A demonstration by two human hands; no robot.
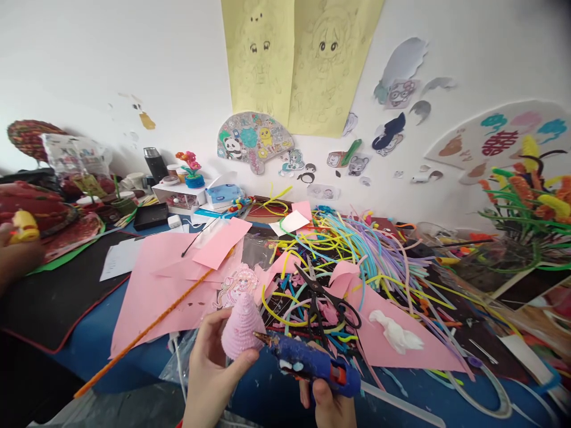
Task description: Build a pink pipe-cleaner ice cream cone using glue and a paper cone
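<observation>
Left hand [215,364] grasps a pink cone [241,328] — right hand [329,405] grips a glue gun [312,364], nozzle [264,339] at the cone's side, contact unclear.

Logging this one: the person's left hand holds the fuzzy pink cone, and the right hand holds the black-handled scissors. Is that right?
Not quite: the right hand holds a blue glue gun; the black-handled scissors lie unheld beyond it, as the head view shows. The left hand does hold the fuzzy pink cone.
</observation>
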